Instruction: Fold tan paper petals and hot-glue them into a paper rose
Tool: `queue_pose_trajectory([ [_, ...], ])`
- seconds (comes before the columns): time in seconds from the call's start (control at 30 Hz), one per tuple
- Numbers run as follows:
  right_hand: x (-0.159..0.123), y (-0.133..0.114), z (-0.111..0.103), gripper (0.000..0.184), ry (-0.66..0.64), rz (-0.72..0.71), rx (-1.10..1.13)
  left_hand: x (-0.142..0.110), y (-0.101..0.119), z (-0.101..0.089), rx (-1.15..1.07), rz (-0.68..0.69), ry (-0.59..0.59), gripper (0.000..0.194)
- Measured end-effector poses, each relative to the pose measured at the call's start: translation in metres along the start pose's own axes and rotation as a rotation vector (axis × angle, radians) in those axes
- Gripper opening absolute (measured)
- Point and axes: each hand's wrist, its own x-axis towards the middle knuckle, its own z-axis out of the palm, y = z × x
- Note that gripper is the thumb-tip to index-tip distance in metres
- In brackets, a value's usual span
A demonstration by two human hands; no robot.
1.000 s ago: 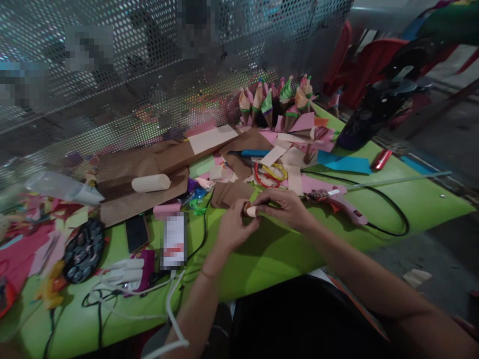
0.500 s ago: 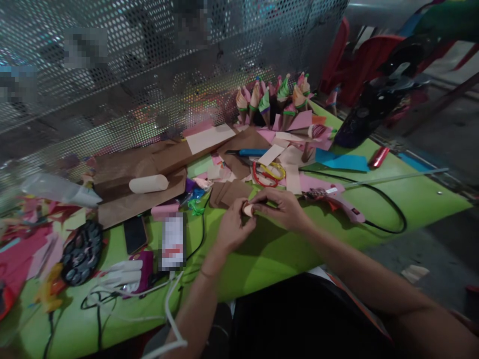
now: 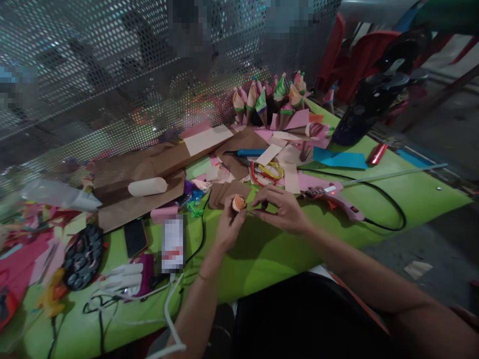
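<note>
A small peach paper swirl (image 3: pixel 239 202), like the top of a paper ice-cream cone, is pinched upright between the fingers and thumb of my left hand (image 3: pixel 229 227). Just to its right, my right hand (image 3: pixel 280 209) is apart from it, thumb and fingertips separated, with nothing visible between them. Several brown paper pieces (image 3: pixel 224 193) lie right behind my left hand. Beyond my right hand are scissors (image 3: pixel 276 172) with red and yellow handles and a blue-handled cutter (image 3: pixel 251 152). A pink glue gun (image 3: pixel 346 205) rests on the table to the right.
Finished paper cones (image 3: pixel 262 102) stand at the back by a perforated metal panel (image 3: pixel 149 65). A dark tumbler (image 3: pixel 361 109) stands at right. On the left lie a white paper roll (image 3: pixel 147 186), a phone (image 3: pixel 135 236), a yellow glue gun (image 3: pixel 52 294) and cables on the green table (image 3: pixel 254 269).
My right hand has drawn off the peach paper swirl to the right. My left hand has turned the swirl so that its layered top shows.
</note>
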Motion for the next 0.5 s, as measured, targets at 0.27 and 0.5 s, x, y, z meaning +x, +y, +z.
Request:
queue_pose_trajectory([
  [0.27, -0.006, 0.008, 0.010, 0.012, -0.030, -0.113, -0.230, -0.001, 0.003, 0.003, -0.102, -0.068, -0.036, 0.062],
  [0.5, -0.013, 0.014, 0.014, 0.016, 0.005, -0.112, -0.321, -0.001, 0.008, 0.004, -0.085, -0.046, -0.051, 0.056],
])
